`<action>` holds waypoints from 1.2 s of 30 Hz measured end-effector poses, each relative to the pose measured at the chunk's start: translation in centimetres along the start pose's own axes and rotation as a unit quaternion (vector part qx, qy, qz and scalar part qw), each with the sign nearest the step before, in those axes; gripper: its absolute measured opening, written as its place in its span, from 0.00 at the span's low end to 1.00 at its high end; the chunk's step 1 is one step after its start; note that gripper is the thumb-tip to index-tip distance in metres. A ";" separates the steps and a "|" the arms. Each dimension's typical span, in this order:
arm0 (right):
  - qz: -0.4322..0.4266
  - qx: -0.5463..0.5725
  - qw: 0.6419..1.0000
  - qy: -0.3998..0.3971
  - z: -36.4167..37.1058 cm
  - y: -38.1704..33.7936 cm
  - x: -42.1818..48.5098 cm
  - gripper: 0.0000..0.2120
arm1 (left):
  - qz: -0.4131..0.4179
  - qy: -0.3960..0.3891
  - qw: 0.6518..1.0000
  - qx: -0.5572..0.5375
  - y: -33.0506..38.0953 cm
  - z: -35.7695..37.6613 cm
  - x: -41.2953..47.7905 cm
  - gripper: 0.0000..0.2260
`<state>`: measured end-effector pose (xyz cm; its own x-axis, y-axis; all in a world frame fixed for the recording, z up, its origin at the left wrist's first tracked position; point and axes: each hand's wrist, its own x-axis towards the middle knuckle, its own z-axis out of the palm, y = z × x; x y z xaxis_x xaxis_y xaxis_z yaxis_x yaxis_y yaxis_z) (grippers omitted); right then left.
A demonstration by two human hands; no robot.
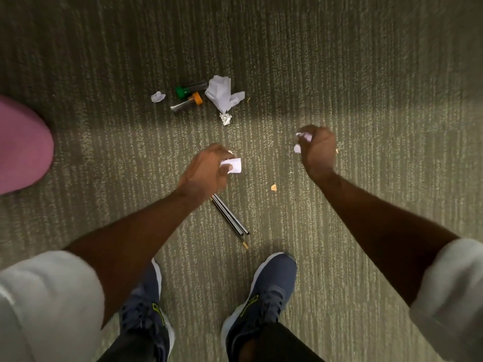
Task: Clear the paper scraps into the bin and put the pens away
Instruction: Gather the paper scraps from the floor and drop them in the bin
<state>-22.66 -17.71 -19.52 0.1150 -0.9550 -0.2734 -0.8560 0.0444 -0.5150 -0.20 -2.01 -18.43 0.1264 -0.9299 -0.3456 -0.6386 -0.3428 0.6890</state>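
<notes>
My left hand (206, 171) pinches a small white paper scrap (233, 165) low over the carpet. My right hand (317, 150) is closed around crumpled white paper scraps (303, 138) that poke out of its fist. Two or three dark pencils (231, 219) lie together on the carpet just below my left hand. Farther ahead lie a large crumpled paper (222, 92), a small paper ball (158, 97), another small ball (225, 118), a green-capped marker (189, 88) and an orange-capped marker (188, 102).
A pink rounded object (23, 147) juts in at the left edge. My two blue shoes (261, 291) stand at the bottom on the striped green carpet (366, 74). Tiny orange shavings (273, 187) dot the floor between my hands.
</notes>
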 end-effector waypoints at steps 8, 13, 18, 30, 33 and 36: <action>0.161 0.320 0.928 -0.101 -1.2 -15.0 -6.7 0.06 | -0.047 0.128 0.985 -0.104 1.9 -10.3 -6.1 0.09; 0.141 0.370 0.898 -0.191 0.7 -27.8 -11.1 0.05 | -0.118 0.267 0.940 -0.177 3.1 -19.5 -8.9 0.08; 0.166 0.479 0.806 -0.305 2.4 -40.7 -15.3 0.08 | -0.157 0.422 0.876 -0.174 2.0 -30.0 -13.3 0.09; 0.171 0.420 0.768 -0.452 7.7 -55.4 -22.1 0.21 | -0.331 0.418 0.834 -0.140 -10.3 -38.9 -22.6 0.17; 0.164 0.396 0.767 -0.478 7.9 -56.3 -23.1 0.25 | -0.345 0.385 0.836 -0.185 -12.2 -39.0 -22.8 0.20; 0.147 0.385 0.775 -0.480 7.8 -56.2 -23.8 0.22 | -0.363 0.385 0.815 -0.236 -15.5 -38.3 -23.0 0.24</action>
<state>26.66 4.81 9.65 0.6091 -0.2291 -0.7592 -0.4053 0.7330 -0.5464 35.85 19.60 3.24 0.8959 -0.2051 -0.3941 0.1571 -0.6836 0.7128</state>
